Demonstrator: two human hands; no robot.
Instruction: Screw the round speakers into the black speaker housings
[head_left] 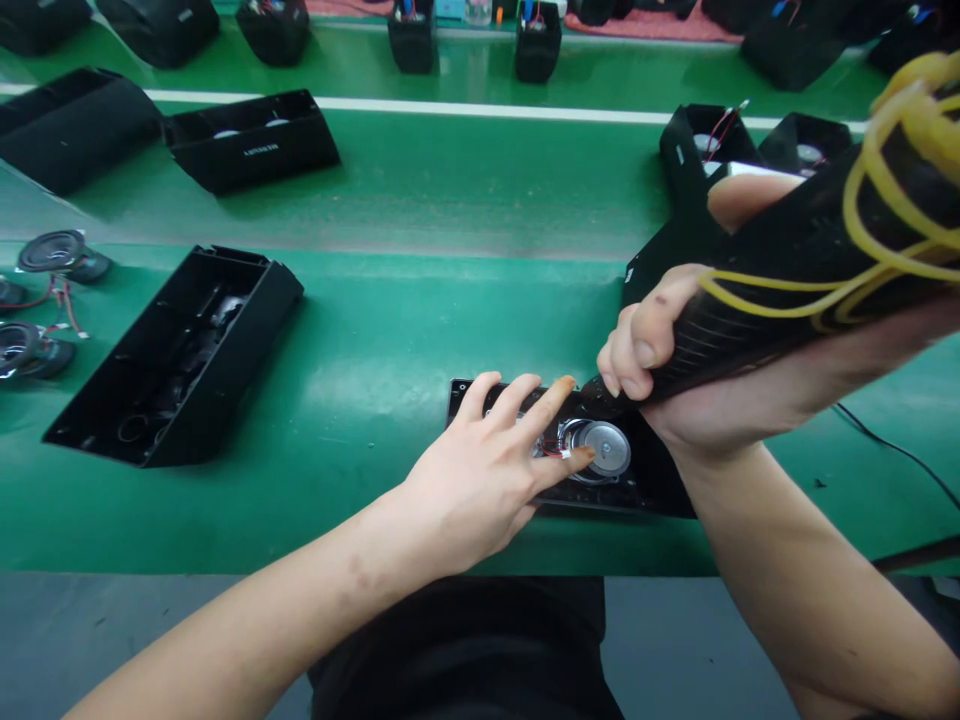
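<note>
My right hand is wrapped round a black electric screwdriver with yellow bands looped about its upper part. The tool slants down to the left, its narrow end close to the far edge of a black speaker housing. Inside the housing sits a round speaker driver with a silver magnet; thin red wires and a white plug lie beside it. My left hand rests over the housing's left part, fingers spread, its forefinger near the tool's end. The exact tip contact is hidden.
At left lies an empty black housing, with loose speaker drivers and wires beyond it. More housings stand at the back left and behind my right hand. A thin black cable runs along the green bench at right.
</note>
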